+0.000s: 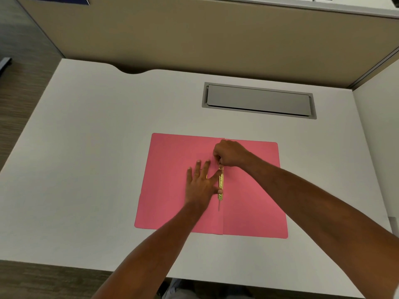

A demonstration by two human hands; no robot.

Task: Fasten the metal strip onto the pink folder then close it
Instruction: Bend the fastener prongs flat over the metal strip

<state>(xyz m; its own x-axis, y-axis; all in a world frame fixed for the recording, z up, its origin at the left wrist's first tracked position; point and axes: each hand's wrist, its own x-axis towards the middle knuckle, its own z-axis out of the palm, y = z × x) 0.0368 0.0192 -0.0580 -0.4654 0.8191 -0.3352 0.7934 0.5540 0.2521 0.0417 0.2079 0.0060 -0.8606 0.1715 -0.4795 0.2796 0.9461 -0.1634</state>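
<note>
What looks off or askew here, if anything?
Nothing stands out. The pink folder lies open and flat on the desk, the metal strip runs straight along its fold, the left hand presses flat beside it, and the right hand pinches the strip's far end.

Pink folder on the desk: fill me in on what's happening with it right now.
A person is fitting a metal strip along the centre fold of the pink folder, which lies open and flat on the white desk. The left hand is spread flat, pinning the strip and the left flap. The right hand is closed in a fist over the strip's far end. The folder is not yet closed.
</note>
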